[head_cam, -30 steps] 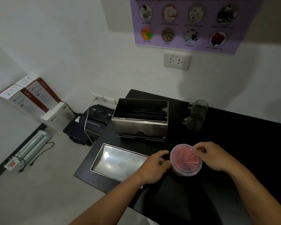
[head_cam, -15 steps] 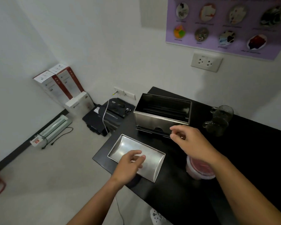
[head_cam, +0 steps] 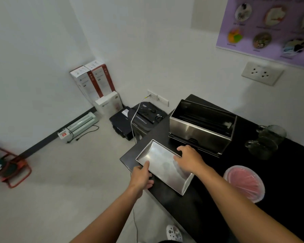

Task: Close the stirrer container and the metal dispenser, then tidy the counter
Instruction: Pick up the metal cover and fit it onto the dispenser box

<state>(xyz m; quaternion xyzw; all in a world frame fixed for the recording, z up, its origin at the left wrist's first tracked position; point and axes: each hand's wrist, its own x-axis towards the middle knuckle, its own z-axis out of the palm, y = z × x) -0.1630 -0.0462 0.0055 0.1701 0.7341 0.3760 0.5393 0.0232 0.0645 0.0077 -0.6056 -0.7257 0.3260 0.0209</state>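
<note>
The metal lid (head_cam: 162,165) lies upside down, hollow side up, at the near-left corner of the black counter (head_cam: 209,199), and both hands are on it. Its long axis runs from about 10 o'clock to 4 o'clock across the view. The left hand (head_cam: 142,178) grips the near long edge, thumb over the rim and fingers curled beneath, partly hidden. The right hand (head_cam: 189,157) rests on the far long edge with fingers bent over the rim; whether they pinch it or only press cannot be told. So the hands bracket the lid across its short axis, one to each long side.

The open metal dispenser (head_cam: 201,126) stands at roughly 1 o'clock from the lid, just beyond the right hand, mouth upward, its long axis close to parallel with the lid's. The right hand is the nearer one to it. Judging from this, the lid has to be lifted, turned over and carried up and away toward 1 o'clock to seat on that opening; little rotation in plan looks needed.

At 3 o'clock from the lid sits the stirrer container (head_cam: 245,184), clear lid apparently on over pink stirrers. Two glass mugs (head_cam: 265,139) stand at 2 o'clock, beside the dispenser's right end.
</note>
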